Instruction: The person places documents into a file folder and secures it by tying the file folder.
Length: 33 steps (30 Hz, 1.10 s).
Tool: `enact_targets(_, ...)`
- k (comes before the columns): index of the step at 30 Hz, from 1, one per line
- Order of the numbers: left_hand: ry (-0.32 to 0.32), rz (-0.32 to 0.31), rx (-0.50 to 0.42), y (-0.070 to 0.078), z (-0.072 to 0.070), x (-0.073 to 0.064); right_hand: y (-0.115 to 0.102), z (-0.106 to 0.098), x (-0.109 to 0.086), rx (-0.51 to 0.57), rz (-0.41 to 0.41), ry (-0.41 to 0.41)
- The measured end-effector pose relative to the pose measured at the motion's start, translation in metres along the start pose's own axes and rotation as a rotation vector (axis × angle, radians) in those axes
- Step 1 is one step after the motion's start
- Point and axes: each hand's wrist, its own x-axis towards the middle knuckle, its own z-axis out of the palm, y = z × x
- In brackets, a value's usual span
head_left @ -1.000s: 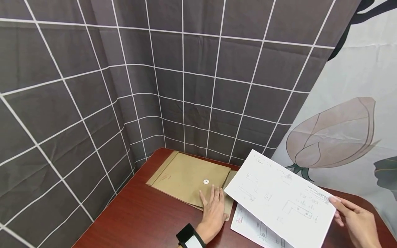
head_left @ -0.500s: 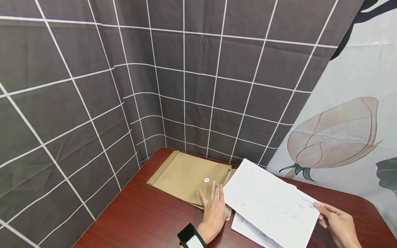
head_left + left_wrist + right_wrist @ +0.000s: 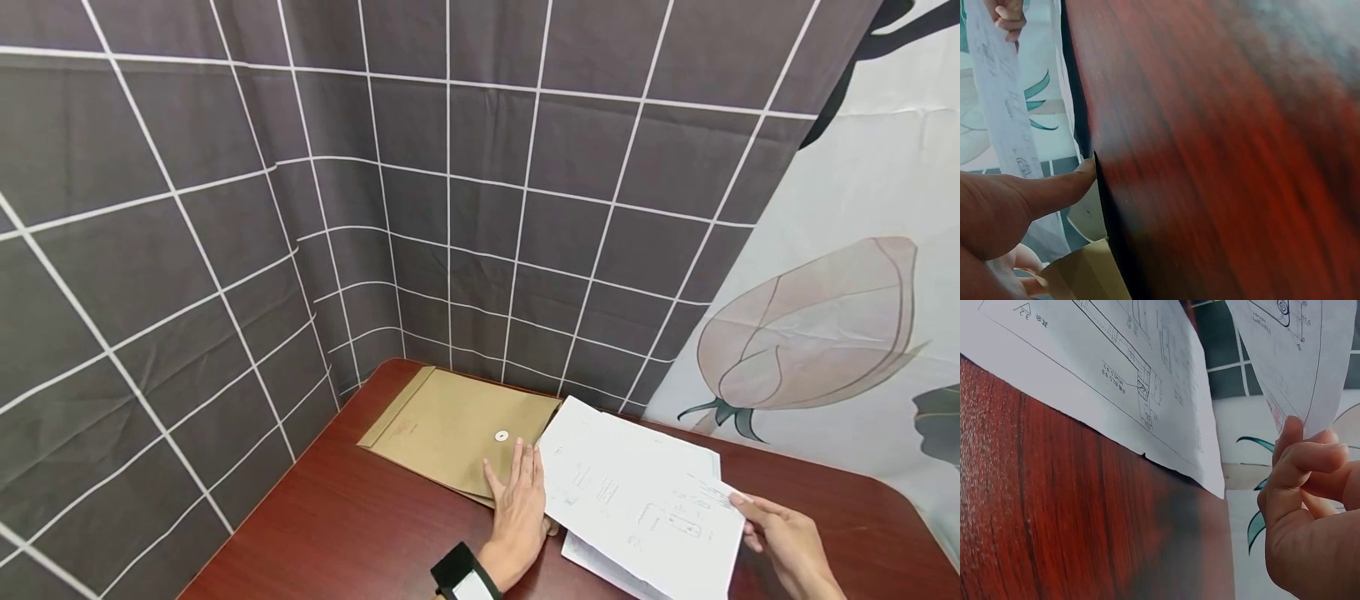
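Note:
My right hand (image 3: 783, 542) pinches the right edge of a white sheet of paper (image 3: 637, 500) printed with technical drawings. In the right wrist view, thumb and fingers grip a corner of the raised sheet (image 3: 1297, 356). Another drawing sheet (image 3: 1166, 406) lies beneath it on the table. My left hand (image 3: 517, 508) rests with fingers spread and fairly straight on a tan paper envelope (image 3: 457, 425) that has a white round button. The held sheet's left edge reaches the left fingertips and covers the envelope's right end. In the left wrist view, the thumb (image 3: 1060, 190) extends near the envelope's tan edge (image 3: 1088, 269).
The reddish-brown wooden table (image 3: 337, 517) fills the corner. A dark grey gridded curtain (image 3: 487, 208) stands behind and to the left, and a white flower-printed cloth (image 3: 847, 208) hangs at right. A black strap with a device (image 3: 465, 575) sits on the left wrist.
My right hand has moved left and slightly down with the sheet, which now lies lower and nearer the envelope, over its right end. The left hand has stayed almost still.

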Motion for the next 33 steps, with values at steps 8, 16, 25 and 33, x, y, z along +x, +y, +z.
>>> enact_targets(8, 0.012, 0.003, -0.011, -0.001, 0.000, 0.002, 0.001, 0.002, 0.000, 0.019, -0.011, -0.025)
enact_targets(16, 0.004, 0.002, -0.004, 0.000, -0.002, -0.001, -0.001, 0.004, 0.005, -0.037, -0.034, -0.069)
enact_targets(25, -0.007, 0.009, -0.007, 0.001, 0.000, -0.002, -0.009, 0.003, 0.012, -0.084, -0.058, -0.097)
enact_targets(33, 0.000, 0.010, -0.005, 0.001, 0.000, -0.002, -0.012, -0.001, 0.019, -0.111, -0.067, -0.116)
